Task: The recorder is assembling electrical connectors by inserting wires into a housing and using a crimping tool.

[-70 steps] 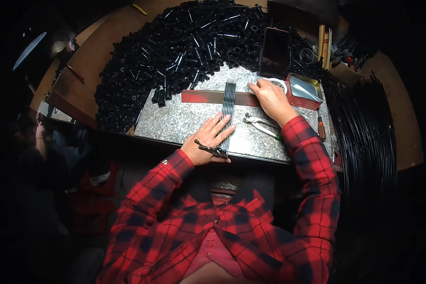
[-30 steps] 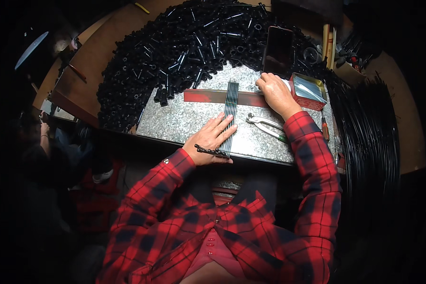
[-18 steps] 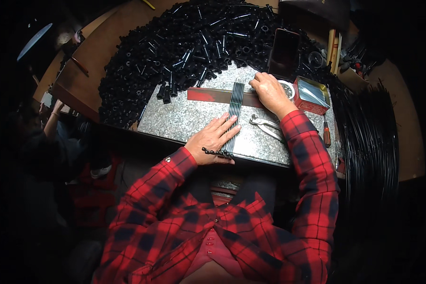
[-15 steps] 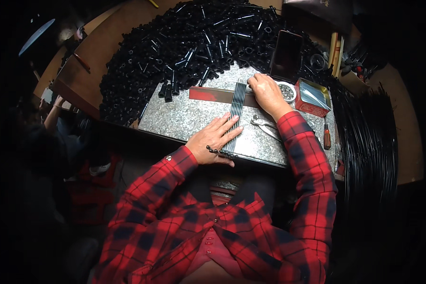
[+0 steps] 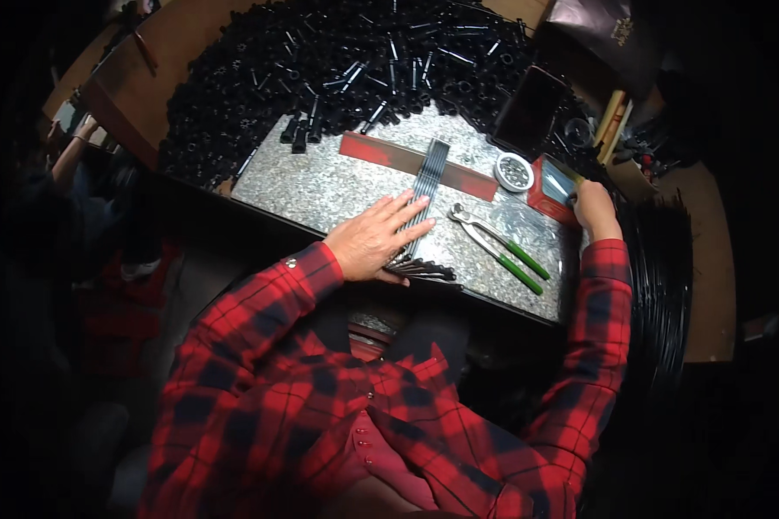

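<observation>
My left hand (image 5: 374, 237) lies over a row of thin dark rods (image 5: 430, 171), its fingers stretched and spread across them. The rods lie side by side across a flat red and brown bar (image 5: 377, 154); their near ends fan out by the table edge. My right hand (image 5: 595, 209) is at the right side of a red open box (image 5: 549, 192), fingers curled and partly hidden; what they hold, if anything, does not show. Pincers with green handles (image 5: 512, 257) lie between my hands on the speckled slab (image 5: 299, 195). Beside the box stands a small white round tub (image 5: 514, 173) of tiny metal pieces.
A large heap of black tubular parts (image 5: 346, 69) covers the far side. A dark phone (image 5: 530, 108) rests against it. Long black rods (image 5: 658, 285) hang at the right edge. At far left, another person's arm (image 5: 71, 156) shows.
My right hand has left the far end of the rods and moved right to the red box, uncovering the pincers' green handles. My left hand stays on the rods. The view has shifted slightly.
</observation>
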{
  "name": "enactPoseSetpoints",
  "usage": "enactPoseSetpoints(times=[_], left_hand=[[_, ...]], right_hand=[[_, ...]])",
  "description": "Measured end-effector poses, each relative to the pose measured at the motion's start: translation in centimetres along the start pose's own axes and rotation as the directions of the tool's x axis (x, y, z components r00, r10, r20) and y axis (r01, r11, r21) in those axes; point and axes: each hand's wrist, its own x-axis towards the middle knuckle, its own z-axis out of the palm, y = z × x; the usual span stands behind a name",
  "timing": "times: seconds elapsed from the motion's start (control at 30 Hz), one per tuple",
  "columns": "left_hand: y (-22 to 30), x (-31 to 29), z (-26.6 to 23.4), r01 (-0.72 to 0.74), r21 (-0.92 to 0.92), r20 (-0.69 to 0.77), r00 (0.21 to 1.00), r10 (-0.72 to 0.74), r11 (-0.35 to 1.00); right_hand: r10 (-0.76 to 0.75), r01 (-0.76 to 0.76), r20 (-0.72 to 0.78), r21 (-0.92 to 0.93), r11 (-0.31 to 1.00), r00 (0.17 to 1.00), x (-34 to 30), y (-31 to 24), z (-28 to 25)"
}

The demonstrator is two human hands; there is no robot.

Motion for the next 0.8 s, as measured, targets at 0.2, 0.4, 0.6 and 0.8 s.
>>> enactPoseSetpoints(times=[0.2,0.4,0.6,0.8], left_hand=[[0.3,0.3,0.0,0.025,0.011,-0.005,1.000,-0.025,1.000],[0.2,0.3,0.3,0.031,-0.023,0.052,0.998,-0.030,0.999],[0.0,0.2,0.5,0.014,-0.009,0.066,0.998,-0.014,1.000],[0.1,0.1,0.5,0.003,0.004,0.007,1.000,-0.003,1.000]], right_hand=[[-0.012,0.009,-0.050,-0.053,0.999,0.999,-1.3,-0.1,0.2],[-0.032,0.029,-0.100,-0.036,0.999,0.994,-1.7,-0.7,-0.3],[-0.204,0.304,-0.451,0.160,0.939,0.869,-0.5,-6.5,-1.1],[-0.332,0.433,-0.423,0.168,0.886,0.843,0.8,-13.1,0.3]])
